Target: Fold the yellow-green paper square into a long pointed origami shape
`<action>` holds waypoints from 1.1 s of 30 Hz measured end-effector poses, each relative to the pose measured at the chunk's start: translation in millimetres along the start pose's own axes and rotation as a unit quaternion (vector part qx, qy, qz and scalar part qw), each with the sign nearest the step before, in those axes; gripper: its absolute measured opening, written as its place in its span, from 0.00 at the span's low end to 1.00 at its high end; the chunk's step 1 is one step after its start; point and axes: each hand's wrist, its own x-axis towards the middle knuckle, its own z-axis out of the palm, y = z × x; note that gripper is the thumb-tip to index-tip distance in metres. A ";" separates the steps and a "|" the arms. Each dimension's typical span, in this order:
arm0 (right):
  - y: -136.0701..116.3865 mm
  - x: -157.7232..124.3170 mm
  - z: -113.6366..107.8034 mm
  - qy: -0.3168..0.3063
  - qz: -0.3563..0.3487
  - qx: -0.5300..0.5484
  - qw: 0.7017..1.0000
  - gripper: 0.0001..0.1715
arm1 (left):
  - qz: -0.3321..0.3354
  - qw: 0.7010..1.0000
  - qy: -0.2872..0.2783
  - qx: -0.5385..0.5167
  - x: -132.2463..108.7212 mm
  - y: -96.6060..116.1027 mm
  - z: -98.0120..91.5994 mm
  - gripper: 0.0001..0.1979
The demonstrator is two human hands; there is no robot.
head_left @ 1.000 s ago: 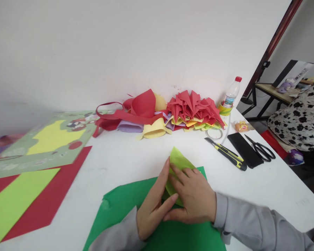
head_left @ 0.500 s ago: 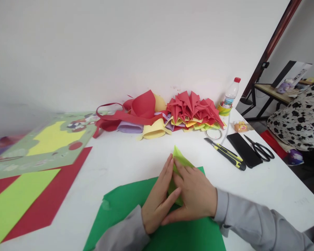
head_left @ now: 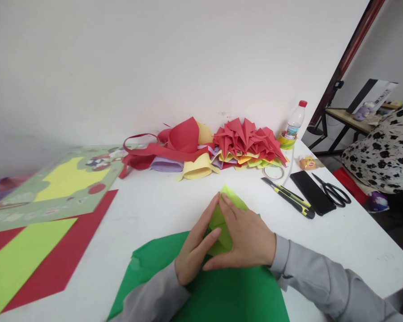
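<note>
A folded sheet of yellow-green paper (head_left: pixel 223 230) lies over a green sheet of card (head_left: pixel 235 295) in front of me. My left hand (head_left: pixel 196 243) holds the paper's left side, fingers straight and close together, the thumb reaching across its face. From the right, my right hand (head_left: pixel 250 237) grips the same paper, fingertips at the upper fold and thumb near the lower edge. The fingertips of both hands meet near the paper's top corner. Part of the paper is hidden under my right hand.
Red folded paper pieces (head_left: pixel 246 138) and rolled paper shapes (head_left: pixel 196 167) stand along the wall. At right are a box cutter (head_left: pixel 289 198), a black case (head_left: pixel 313 192), scissors (head_left: pixel 332 190), a tape roll (head_left: pixel 273 172) and a bottle (head_left: pixel 294 123). Red sheets (head_left: pixel 83 241) lie left.
Both hands have shifted slightly up and left. My left thumb has moved away from my right hand, and more of the yellow-green paper shows between the hands.
</note>
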 end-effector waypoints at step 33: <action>-1.0 -1.1 2.4 0.016 0.019 -0.015 1.000 0.61 | 0.120 0.882 0.004 0.456 -51.7 -30.8 12.5 0.32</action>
